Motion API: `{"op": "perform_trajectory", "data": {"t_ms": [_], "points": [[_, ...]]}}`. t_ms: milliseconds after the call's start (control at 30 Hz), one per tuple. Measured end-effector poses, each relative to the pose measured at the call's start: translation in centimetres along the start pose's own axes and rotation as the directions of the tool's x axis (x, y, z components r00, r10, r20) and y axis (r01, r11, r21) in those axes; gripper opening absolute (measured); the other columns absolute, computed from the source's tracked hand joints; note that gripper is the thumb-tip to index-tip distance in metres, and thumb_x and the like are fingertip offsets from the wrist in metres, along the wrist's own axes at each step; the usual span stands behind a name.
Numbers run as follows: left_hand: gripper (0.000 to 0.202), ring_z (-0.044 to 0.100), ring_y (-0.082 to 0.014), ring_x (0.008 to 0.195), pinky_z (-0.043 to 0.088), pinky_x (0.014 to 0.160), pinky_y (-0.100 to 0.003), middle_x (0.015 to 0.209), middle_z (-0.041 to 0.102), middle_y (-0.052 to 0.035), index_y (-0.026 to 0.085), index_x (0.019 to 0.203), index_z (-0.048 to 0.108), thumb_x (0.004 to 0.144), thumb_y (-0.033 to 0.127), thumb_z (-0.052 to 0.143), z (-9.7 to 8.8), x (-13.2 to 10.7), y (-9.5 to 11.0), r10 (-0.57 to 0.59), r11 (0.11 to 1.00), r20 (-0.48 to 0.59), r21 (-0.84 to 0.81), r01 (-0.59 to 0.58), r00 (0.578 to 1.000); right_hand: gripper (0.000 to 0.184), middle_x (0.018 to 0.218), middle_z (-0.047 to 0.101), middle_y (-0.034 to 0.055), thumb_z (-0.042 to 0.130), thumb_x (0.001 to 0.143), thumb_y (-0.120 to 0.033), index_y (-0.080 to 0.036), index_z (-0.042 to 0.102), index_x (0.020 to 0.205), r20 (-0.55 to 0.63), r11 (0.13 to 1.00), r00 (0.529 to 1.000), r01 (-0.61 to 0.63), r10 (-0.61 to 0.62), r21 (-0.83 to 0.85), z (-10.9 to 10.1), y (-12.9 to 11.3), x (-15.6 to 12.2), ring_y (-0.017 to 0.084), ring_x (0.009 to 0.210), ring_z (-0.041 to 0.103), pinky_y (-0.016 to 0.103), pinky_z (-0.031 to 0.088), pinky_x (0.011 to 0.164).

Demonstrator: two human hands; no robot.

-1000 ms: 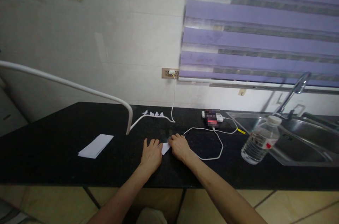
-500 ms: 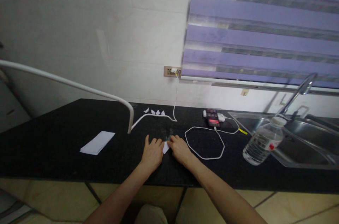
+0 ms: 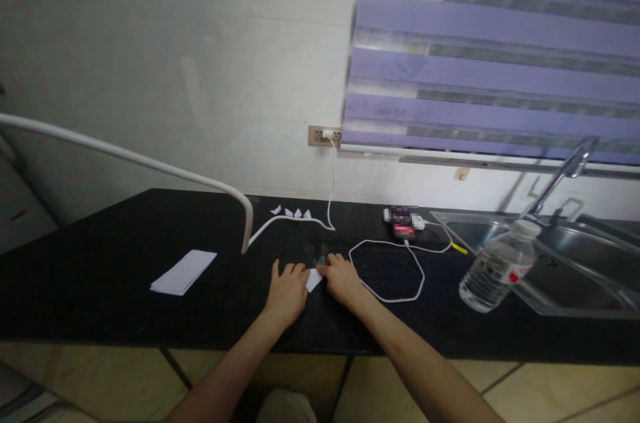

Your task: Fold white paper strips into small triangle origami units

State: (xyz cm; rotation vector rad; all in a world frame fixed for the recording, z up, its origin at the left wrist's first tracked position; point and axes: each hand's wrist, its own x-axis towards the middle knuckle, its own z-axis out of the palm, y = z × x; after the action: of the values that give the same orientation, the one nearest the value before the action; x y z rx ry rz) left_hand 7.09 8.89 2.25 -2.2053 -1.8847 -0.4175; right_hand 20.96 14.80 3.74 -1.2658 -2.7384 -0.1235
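Observation:
A small white paper piece [image 3: 314,278] lies on the black countertop [image 3: 100,276] between my two hands. My left hand [image 3: 287,291] rests palm down on its left part, fingers stretched flat. My right hand [image 3: 342,278] sits at its right edge with the fingers curled and pressing on the paper. Several small folded white paper shapes [image 3: 292,212] stand in a row near the back wall. A folded stack of white paper [image 3: 183,272] lies to the left.
A white cable [image 3: 388,269] loops just right of my right hand and runs to a phone [image 3: 403,221]. A clear water bottle [image 3: 494,267] lies on its side by the steel sink [image 3: 560,263]. A bent white tube [image 3: 150,166] arches over the counter's left.
Both hands have stayed on the paper piece with only slight finger shifts. The view has moved a little.

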Motion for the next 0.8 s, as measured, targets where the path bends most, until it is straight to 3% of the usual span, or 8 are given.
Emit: {"op": "perform_trajectory", "data": {"t_ms": [167,300,467,567,700,800], "points": [[0.031,0.043,-0.0228,0.100,0.015,0.097,-0.050,0.106,0.055,-0.0051,0.023,0.102,0.054,0.074,0.015,0.044,0.2,-0.1,0.1,-0.025,1.000,-0.012,-0.017,0.025,1.000,0.025,0.094,0.053,0.0145,0.040,0.080,-0.017,-0.012,0.064,0.085,0.002,0.992,0.992,-0.125,0.125,0.008,-0.1,0.3,0.8,0.023,0.090,0.047,0.031,0.039,0.072],[0.032,0.044,-0.0225,0.100,0.016,0.097,-0.049,0.105,0.055,-0.0046,0.024,0.103,0.054,0.074,0.015,0.043,0.3,-0.1,0.1,-0.034,0.999,-0.031,-0.037,0.032,0.999,0.028,0.092,0.055,0.0108,0.042,0.080,-0.031,-0.015,0.064,0.085,0.000,0.980,0.989,-0.145,0.146,0.139,0.2,0.6,1.9,0.020,0.089,0.050,0.029,0.039,0.074],[0.034,0.043,-0.0214,0.102,0.016,0.097,-0.047,0.108,0.055,-0.0043,0.025,0.105,0.053,0.075,0.014,0.042,0.1,-0.4,0.0,-0.052,0.994,-0.020,-0.097,0.050,0.998,0.018,0.092,0.057,0.0111,0.052,0.071,-0.024,-0.014,0.064,0.080,0.059,0.947,0.981,-0.194,0.185,0.258,0.5,0.7,3.0,0.023,0.091,0.051,0.029,0.040,0.073],[0.035,0.044,-0.0199,0.103,0.019,0.097,-0.043,0.108,0.056,-0.0049,0.023,0.110,0.051,0.077,0.016,0.039,0.5,-0.3,-0.5,-0.091,0.979,-0.052,-0.189,0.080,0.994,0.015,0.088,0.059,0.0099,0.053,0.069,-0.021,-0.014,0.063,0.076,0.068,0.938,0.983,-0.183,0.170,0.293,0.3,0.6,3.1,0.020,0.086,0.054,0.027,0.040,0.069],[0.033,0.050,-0.0165,0.097,0.032,0.088,-0.034,0.102,0.059,-0.0052,0.018,0.108,0.052,0.078,0.021,0.038,0.9,0.3,-1.7,-0.252,0.885,-0.052,-0.415,0.209,0.966,0.018,0.078,0.062,0.0018,0.050,0.069,-0.014,-0.017,0.061,0.082,0.052,0.914,0.995,-0.099,0.086,0.393,0.2,0.9,2.9,0.011,0.071,0.056,0.020,0.039,0.063],[0.030,0.054,-0.0158,0.089,0.037,0.080,-0.029,0.094,0.062,-0.0045,0.017,0.100,0.058,0.076,0.028,0.043,0.5,1.0,-2.6,-0.265,0.814,0.000,-0.536,0.224,0.964,0.020,0.072,0.061,-0.0002,0.049,0.068,-0.013,-0.016,0.059,0.086,-0.003,0.800,1.000,0.003,-0.002,0.600,0.6,1.4,3.2,0.008,0.063,0.054,0.016,0.038,0.056]]}}
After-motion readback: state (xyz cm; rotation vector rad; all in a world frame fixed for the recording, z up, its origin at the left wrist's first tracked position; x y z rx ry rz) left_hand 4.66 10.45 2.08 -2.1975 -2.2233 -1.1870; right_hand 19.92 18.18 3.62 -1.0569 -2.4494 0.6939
